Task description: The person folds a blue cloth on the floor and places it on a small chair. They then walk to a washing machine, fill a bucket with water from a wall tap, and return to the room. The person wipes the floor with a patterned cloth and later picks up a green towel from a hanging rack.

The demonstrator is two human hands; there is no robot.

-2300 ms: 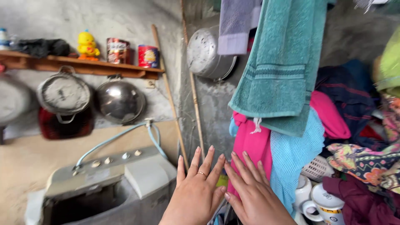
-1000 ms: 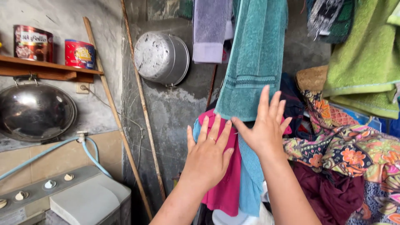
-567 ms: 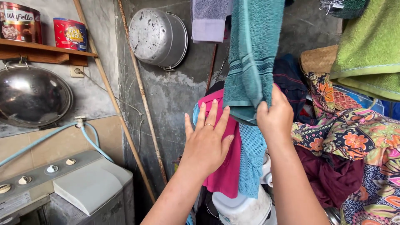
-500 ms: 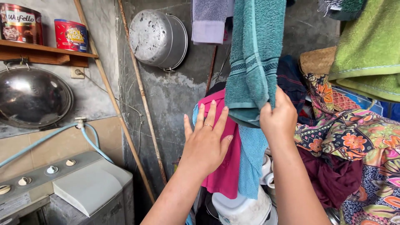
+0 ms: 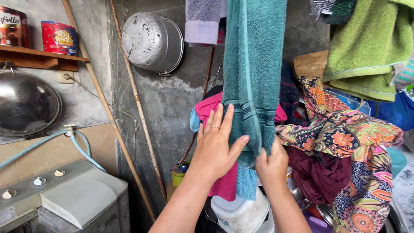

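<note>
Concrete, grey and rough, makes the wall [image 5: 172,103] at the back, and almost everything in this corner hangs from it or leans on it. Largest of the soft things is the teal towel [image 5: 252,64], which falls from somewhere above the top edge of the view down to the middle of the scene, in front of a heap of clothes. It looks like thick terry cloth: soft, limp, not slippery, probably light if it is dry, and I cannot tell whether it is damp. Such cloth does not break, and it folds wherever it is pinched. The best place to hold it seems the lower hem with its woven band, where the fabric is double.

To the right hangs a green towel [image 5: 366,51], and below it lies a flowered cloth [image 5: 340,138] over a dark red garment [image 5: 319,177]. Behind the teal towel there is a pink garment [image 5: 224,185]. A dented aluminium pot [image 5: 151,41] hangs on the wall near its upper left part, and the white lid of a washing machine [image 5: 82,203] sits at the lower left.

The right hand [image 5: 271,166] is clenched on the towel's bottom hem, bunching it. The left hand [image 5: 217,144] lies flat with spread fingers against the towel's left edge, the thumb hooked around it; a thin ring [image 5: 214,127] is on one finger.
</note>
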